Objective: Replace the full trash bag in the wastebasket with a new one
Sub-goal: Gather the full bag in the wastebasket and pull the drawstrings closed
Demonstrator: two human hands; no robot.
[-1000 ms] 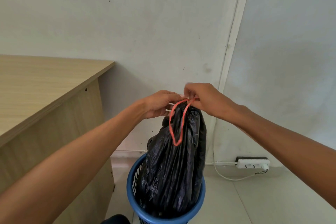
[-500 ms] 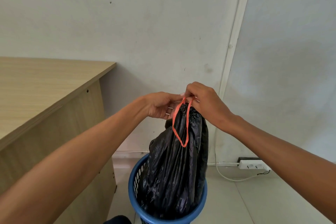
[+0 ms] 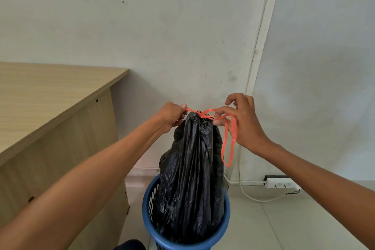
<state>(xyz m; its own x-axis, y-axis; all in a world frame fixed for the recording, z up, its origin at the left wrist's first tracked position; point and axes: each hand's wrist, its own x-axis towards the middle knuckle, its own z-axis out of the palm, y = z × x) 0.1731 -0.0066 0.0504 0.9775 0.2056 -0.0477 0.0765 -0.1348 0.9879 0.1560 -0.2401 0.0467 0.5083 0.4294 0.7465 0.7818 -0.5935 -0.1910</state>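
Observation:
A full black trash bag (image 3: 190,178) stands upright in a round blue wastebasket (image 3: 225,223) on the floor. Its gathered neck is cinched by an orange drawstring (image 3: 228,146), crossed over the top. My left hand (image 3: 172,115) pinches one end of the drawstring at the left of the neck. My right hand (image 3: 241,122) pinches the other strand at the right, and a long orange loop hangs down from it beside the bag. No new bag is in view.
A light wooden desk (image 3: 50,95) stands close on the left. A white wall is behind the basket, with a vertical cable duct (image 3: 261,40). A white power strip (image 3: 281,182) and its cord lie on the tiled floor at the right.
My hands have moved apart, stretching the orange drawstring sideways across the bag's neck. The hanging loop has swung from the bag's front to its right side.

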